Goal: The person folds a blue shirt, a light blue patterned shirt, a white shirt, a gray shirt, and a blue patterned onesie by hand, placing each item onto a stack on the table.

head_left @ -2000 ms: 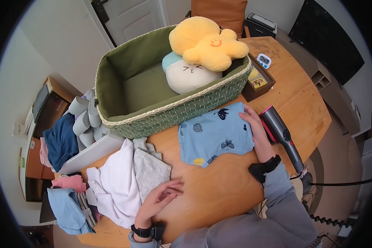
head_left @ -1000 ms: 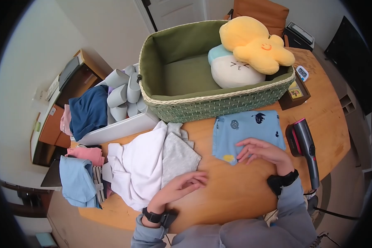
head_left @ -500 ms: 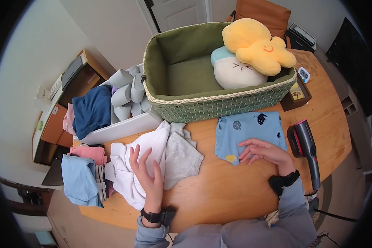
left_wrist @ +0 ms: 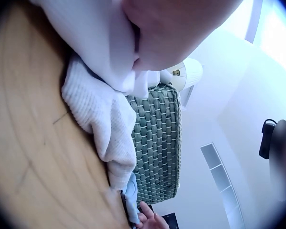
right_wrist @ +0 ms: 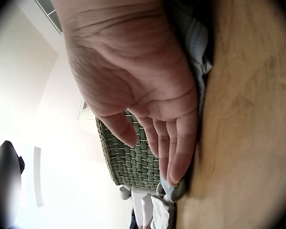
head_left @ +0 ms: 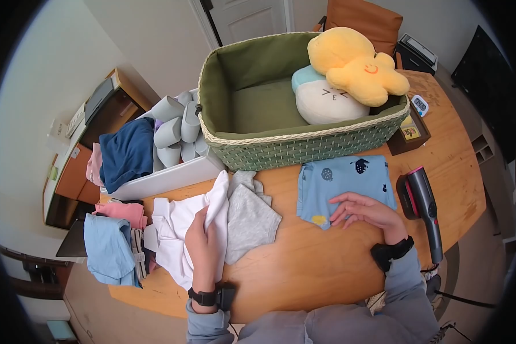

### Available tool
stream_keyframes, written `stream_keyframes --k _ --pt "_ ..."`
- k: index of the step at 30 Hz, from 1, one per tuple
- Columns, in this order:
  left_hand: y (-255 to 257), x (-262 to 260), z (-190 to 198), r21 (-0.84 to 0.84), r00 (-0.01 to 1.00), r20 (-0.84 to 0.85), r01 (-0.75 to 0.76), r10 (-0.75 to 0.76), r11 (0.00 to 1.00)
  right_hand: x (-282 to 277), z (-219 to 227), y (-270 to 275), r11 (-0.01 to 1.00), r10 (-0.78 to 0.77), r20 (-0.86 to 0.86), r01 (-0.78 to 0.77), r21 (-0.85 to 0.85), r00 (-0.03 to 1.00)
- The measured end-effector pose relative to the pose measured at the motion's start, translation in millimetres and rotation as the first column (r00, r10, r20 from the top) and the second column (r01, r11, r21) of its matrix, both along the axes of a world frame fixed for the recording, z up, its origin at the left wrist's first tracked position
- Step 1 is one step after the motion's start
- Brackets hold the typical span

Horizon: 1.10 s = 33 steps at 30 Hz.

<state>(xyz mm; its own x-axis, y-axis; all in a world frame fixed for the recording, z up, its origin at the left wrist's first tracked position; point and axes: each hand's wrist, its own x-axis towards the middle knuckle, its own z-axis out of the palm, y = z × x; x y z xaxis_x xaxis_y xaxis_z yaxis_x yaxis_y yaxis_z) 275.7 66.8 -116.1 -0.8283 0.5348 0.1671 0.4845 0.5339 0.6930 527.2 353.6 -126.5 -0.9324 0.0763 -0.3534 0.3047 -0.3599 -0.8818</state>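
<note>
My left hand point(head_left: 205, 249) pinches the raised right edge of the crumpled white garment point(head_left: 175, 232); in the left wrist view the white cloth point(left_wrist: 93, 38) is gathered at the fingers. A grey garment point(head_left: 251, 223) lies against its right side. My right hand point(head_left: 370, 213), fingers relaxed and holding nothing, is over the lower edge of the folded blue printed cloth point(head_left: 344, 178). In the right wrist view the palm of my right hand point(right_wrist: 138, 86) shows with its fingers loosely extended.
A green woven basket point(head_left: 304, 150) with two plush toys stands behind the cloths. Right of the blue cloth is a handheld steamer point(head_left: 423, 200). A white box point(head_left: 172, 180) with grey rolls, a folded pile point(head_left: 108, 246) and a small wooden box point(head_left: 414, 143) are also there.
My left hand has moved from the bare table onto the white garment and taken hold of its edge, which is lifted. My right hand has let go of the blue cloth's right side and shifted lower.
</note>
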Motion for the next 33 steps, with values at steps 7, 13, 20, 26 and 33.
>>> stream_keyframes --k 7,13,20,26,33 --pt "-5.0 0.4 -11.0 0.495 0.921 0.342 -0.344 0.185 0.798 1.4 0.6 -0.6 1.0 -0.001 -0.001 0.001 0.017 1.0" --pt "-22.6 17.3 -4.6 0.721 0.823 0.561 -0.431 -0.092 0.542 1.9 1.2 -1.6 0.999 -0.017 -0.025 0.018 0.041 1.0" --pt "11.2 50.2 19.5 0.321 0.182 0.327 0.901 -0.927 0.29 0.3 -4.2 2.7 1.0 0.015 -0.01 -0.015 -0.005 1.0" --pt "14.7 36.5 12.9 0.402 0.423 0.608 0.566 -0.672 0.72 -1.9 -2.9 -0.7 0.999 -0.028 -0.043 0.026 -0.028 0.999" --pt "22.2 38.3 6.6 -0.095 0.694 -0.059 0.711 -0.717 0.696 0.2 -1.9 0.6 1.0 -0.003 -0.067 0.005 0.025 0.998"
